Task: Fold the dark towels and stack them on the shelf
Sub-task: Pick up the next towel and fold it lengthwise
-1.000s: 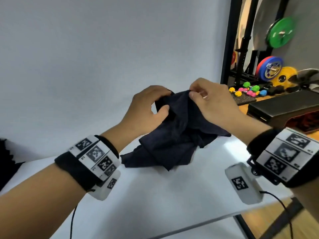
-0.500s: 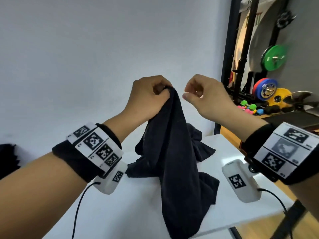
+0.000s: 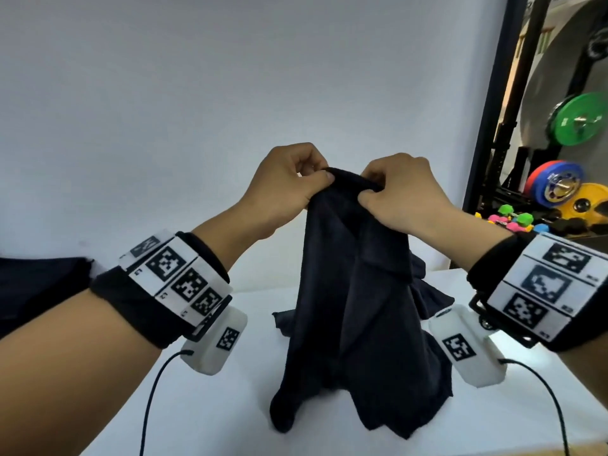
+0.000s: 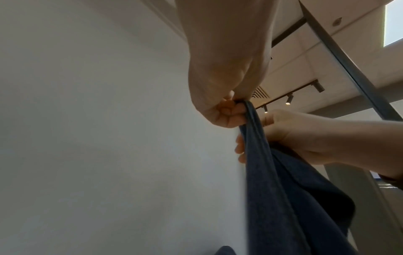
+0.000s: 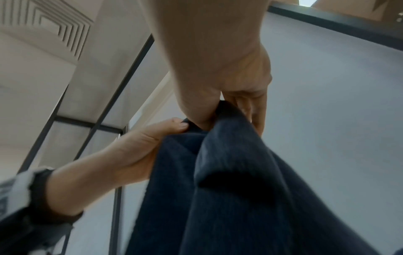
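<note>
Opening out a dark navy terry-cloth towel (image 3: 355,291) ahead of its first fold, judging by the bunched, hanging cloth. Lifting it above the middle of the white surface (image 3: 204,399), upper edge raised, lower part trailing down and resting crumpled on the surface toward its near edge. More dark cloth (image 3: 427,291) lying behind it, toward the right far corner; whether a second towel or part of the same one, impossible to tell.

Left hand (image 3: 289,182) pinching the top hem, grip closed tight, thumb pressing cloth against curled fingers (image 4: 229,112). Right hand (image 3: 401,189) just beside it on the same hem, grip likewise closed, fingers curled over the edge with the thumb beneath. Both hands nearly touching.

Next, probably: sliding the hands apart along the hem to find the corners, spreading the towel flat, then laying it on the surface for folding. No shelf in view.
</note>
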Available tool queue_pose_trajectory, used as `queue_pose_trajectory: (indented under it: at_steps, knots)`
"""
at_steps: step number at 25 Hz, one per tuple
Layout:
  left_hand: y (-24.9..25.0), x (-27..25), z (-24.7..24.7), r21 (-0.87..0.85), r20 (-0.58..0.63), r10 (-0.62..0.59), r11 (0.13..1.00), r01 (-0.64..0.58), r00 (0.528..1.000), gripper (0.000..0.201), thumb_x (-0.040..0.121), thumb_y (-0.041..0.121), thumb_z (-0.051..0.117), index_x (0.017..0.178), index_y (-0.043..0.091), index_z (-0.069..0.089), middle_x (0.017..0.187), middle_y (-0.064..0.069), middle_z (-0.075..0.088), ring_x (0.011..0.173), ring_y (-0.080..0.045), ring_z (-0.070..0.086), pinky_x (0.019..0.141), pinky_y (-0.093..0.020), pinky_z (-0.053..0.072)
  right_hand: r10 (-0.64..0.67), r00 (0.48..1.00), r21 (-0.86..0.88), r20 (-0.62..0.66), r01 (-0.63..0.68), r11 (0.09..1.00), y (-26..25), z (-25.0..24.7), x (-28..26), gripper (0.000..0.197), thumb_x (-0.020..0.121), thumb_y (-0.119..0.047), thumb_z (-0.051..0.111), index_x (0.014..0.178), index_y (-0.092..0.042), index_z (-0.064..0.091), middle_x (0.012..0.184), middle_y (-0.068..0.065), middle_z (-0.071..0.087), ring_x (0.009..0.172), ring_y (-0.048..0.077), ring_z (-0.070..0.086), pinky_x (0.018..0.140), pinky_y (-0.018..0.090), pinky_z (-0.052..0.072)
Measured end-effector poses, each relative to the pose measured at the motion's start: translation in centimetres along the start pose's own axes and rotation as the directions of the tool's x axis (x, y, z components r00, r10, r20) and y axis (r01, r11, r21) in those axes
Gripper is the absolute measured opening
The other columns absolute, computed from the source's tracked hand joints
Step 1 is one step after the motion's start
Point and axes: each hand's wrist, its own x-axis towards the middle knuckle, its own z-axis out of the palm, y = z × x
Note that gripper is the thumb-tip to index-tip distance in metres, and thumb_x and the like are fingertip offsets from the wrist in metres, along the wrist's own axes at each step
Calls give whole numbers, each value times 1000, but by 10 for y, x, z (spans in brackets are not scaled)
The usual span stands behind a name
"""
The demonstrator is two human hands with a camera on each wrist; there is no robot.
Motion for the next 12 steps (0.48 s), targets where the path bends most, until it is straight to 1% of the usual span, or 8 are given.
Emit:
queue_pose_trajectory:
  at_steps: [2,3,4,6,8,9,10,12]
  knots:
    - [-14,-4,-29,56,-88,-27,998,32,996,10,87,13,64,78,9,60,71,4,56,65,-14,54,65,-36,50,-25,999,47,-36,27,999,-4,6,11,23,79,-13,61,94,-28,68,84,-11,63,91,17,59,74,19,45]
    - [-21,-8,-46,35,-130,-63,997,68,990,11,88,13,62,79,9,58,73,3,56,67,-15,55,68,-39,52,-42,998,84,-54,47,995,-9,10,15,26,78,-11,62,97,-28,69,83,-14,63,92,18,60,78,21,46]
    - [-28,-12,-64,-18,-166,-114,993,113,979,12,90,11,59,78,10,55,74,1,56,68,-17,55,68,-40,53,-62,997,120,-56,68,990,-17,16,19,27,78,-9,63,96,-28,70,81,-17,62,90,17,62,78,21,47]
    - [-37,-18,-95,-161,-224,-228,967,195,948,18,94,10,54,77,15,51,75,-2,55,68,-19,52,65,-38,50,-123,992,153,-3,122,981,-37,29,26,29,80,-7,62,96,-30,68,80,-23,61,85,13,63,69,11,45]
    - [-40,-20,-126,-212,-319,-275,953,214,907,19,96,13,51,78,20,50,78,-2,56,69,-20,51,62,-35,48,-228,969,163,94,211,964,-64,45,35,34,83,-7,60,103,-34,65,83,-25,62,86,7,62,66,0,38]
    - [-41,-19,-143,-203,-398,-267,959,200,877,17,95,16,50,80,23,50,81,-2,57,70,-19,52,61,-35,47,-275,952,197,131,247,949,-78,52,40,33,86,-9,60,105,-36,64,86,-24,63,87,5,61,67,-1,38]
    - [-41,-17,-161,-196,-492,-250,965,173,834,15,94,18,50,81,25,51,83,-2,58,71,-18,53,61,-34,46,-313,938,268,148,267,926,-94,59,46,30,90,-12,60,104,-37,64,87,-23,64,86,3,62,70,2,41]
    - [-40,-16,-194,-207,-637,-211,973,99,741,10,93,22,51,84,26,52,84,-3,59,71,-18,54,62,-34,45,-317,941,484,116,225,846,-121,71,55,17,96,-18,59,98,-32,68,87,-15,67,81,5,63,76,16,48]
